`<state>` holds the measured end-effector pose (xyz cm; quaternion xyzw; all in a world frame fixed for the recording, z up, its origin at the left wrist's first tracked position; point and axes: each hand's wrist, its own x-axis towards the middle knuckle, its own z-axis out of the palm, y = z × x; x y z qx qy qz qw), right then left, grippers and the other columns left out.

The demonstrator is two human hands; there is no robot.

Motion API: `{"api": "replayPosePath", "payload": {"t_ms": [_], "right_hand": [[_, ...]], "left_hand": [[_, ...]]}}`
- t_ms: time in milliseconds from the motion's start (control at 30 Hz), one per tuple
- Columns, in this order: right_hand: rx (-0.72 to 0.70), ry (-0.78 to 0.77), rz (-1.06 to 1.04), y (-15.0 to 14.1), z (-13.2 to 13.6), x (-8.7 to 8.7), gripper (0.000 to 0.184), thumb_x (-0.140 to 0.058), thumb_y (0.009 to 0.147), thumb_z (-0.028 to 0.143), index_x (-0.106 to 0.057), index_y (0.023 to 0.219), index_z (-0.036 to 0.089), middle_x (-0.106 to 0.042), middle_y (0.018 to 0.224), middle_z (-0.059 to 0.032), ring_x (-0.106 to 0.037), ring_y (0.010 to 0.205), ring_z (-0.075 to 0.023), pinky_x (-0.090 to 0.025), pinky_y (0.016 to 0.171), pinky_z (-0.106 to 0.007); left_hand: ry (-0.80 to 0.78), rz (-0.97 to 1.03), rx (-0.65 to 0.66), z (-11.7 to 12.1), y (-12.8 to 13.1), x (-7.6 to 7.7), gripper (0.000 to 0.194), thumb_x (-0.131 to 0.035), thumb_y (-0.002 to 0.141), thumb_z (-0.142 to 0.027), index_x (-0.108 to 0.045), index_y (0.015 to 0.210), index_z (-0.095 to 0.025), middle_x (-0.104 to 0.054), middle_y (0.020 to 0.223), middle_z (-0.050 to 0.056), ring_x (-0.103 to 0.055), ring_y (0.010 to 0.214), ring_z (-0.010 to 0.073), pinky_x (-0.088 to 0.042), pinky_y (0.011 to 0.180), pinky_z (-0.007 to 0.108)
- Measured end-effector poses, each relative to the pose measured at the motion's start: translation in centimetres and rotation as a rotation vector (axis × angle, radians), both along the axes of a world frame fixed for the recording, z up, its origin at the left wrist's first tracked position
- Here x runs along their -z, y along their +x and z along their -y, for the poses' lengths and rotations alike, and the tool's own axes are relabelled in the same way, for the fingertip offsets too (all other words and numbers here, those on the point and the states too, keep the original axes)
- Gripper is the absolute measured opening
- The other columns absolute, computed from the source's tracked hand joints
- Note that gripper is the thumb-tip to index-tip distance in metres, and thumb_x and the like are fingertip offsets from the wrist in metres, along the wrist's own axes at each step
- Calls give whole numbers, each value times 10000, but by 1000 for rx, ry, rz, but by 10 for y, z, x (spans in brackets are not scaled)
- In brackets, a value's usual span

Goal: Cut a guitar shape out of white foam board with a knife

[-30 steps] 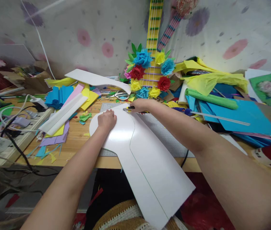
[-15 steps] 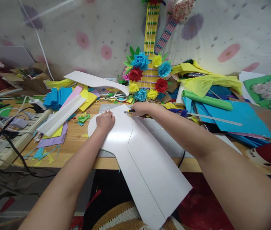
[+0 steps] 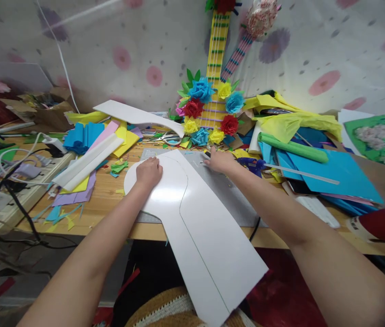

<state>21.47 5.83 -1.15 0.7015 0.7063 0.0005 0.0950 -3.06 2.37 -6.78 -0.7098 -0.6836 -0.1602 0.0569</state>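
A white foam board (image 3: 209, 236) with a rounded end and a long straight part lies over the table edge towards my lap. A curved line, turning green along the straight part, is drawn on it. My left hand (image 3: 149, 172) rests on the rounded end, fingers down against the surface, pressing without gripping. Beyond the board's right edge, my right hand (image 3: 221, 161) is closed over the grey cutting mat (image 3: 235, 195). A dark end of a craft knife (image 3: 207, 154) shows at its fingers; the rest is hidden.
Behind stands a yellow paper guitar (image 3: 217, 59) with paper flowers. Scissors (image 3: 172, 139) and a white cutout (image 3: 137, 116) lie nearby. A blue glue gun (image 3: 252, 166) is right of my hand, a red-and-white cup (image 3: 383, 222) far right, a power strip (image 3: 25, 195) left.
My right hand has moved right, off the foam board's upper edge and over the mat, taking the knife with it. My left hand stays on the board.
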Motion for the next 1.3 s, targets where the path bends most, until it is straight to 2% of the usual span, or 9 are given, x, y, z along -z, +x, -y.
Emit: {"api": "replayPosePath", "payload": {"t_ms": [100, 200, 300, 367, 533, 633, 767, 1067, 1300], "right_hand": [[69, 9, 12, 5, 5, 16, 551, -370, 889, 485, -362, 1307, 125, -544, 1203, -216, -545, 1088, -302, -429, 807, -381], [80, 24, 18, 4, 12, 20, 513, -339, 903, 476, -414, 1266, 123, -515, 1227, -217, -518, 1112, -301, -414, 825, -383], [-34, 130, -7, -2, 18, 15, 491, -367, 897, 462, -458, 1219, 102, -511, 1238, -219, -454, 1178, -307, -376, 893, -388], [-109, 149, -88, -12, 21, 10, 459, -371, 904, 409, -449, 1220, 86, -539, 1211, -218, -479, 1156, -290, -377, 895, -369], [-22, -122, -295, -44, 12, 9, 470, -397, 878, 408, -475, 1205, 80, -592, 1169, -201, -553, 1088, -271, -424, 831, -331], [26, -169, -351, -55, 5, 14, 520, -358, 882, 461, -501, 1211, 84, -584, 1199, -197, -535, 1126, -268, -424, 837, -317], [-10, -113, -322, -59, 7, 21, 540, -270, 910, 488, -537, 1187, 110, -582, 1212, -189, -543, 1117, -265, -416, 845, -334], [-134, 49, -219, -61, 19, 36, 468, -246, 947, 377, -537, 1147, 70, -647, 1045, -200, -611, 992, -248, -427, 801, -333], [-214, 83, -274, -67, -14, 19, 356, -376, 905, 327, -554, 1135, 121, -594, 1174, -175, -565, 1068, -255, -423, 832, -333]], "left_hand": [[-2, -8, 11, 2, 1, -3, 330, -398, 824, -201, -650, 1033, -156, -616, 1209, 79, -545, 1146, 185, -408, 950, 295], [-22, -33, 5, 4, 0, -7, 341, -380, 836, -210, -651, 1033, -148, -614, 1208, 90, -539, 1154, 196, -407, 953, 309], [-87, -75, 17, 3, 0, -13, 367, -349, 856, -221, -636, 1068, -137, -591, 1240, 102, -519, 1177, 212, -390, 979, 336], [-146, -105, 50, 2, 1, -16, 390, -339, 866, -232, -602, 1130, -120, -547, 1293, 116, -474, 1224, 230, -352, 1022, 368], [-226, -76, 119, 5, 18, -15, 559, -315, 892, -356, -373, 1358, -53, -311, 1465, 153, -257, 1363, 259, -219, 1110, 423], [-267, -49, 133, 12, 28, -7, 640, -246, 905, -428, -282, 1400, -25, -242, 1490, 154, -178, 1389, 255, -145, 1133, 440], [-265, -40, 123, 15, 31, 1, 653, -215, 904, -443, -262, 1411, -34, -217, 1499, 145, -145, 1398, 241, -105, 1141, 431], [-263, -32, 117, 15, 30, 3, 665, -204, 899, -455, -252, 1417, -41, -215, 1501, 137, -144, 1399, 231, -99, 1145, 414], [-247, -41, 124, 16, 31, 2, 660, -211, 899, -438, -263, 1409, -23, -226, 1496, 142, -155, 1396, 242, -102, 1143, 427]]}}
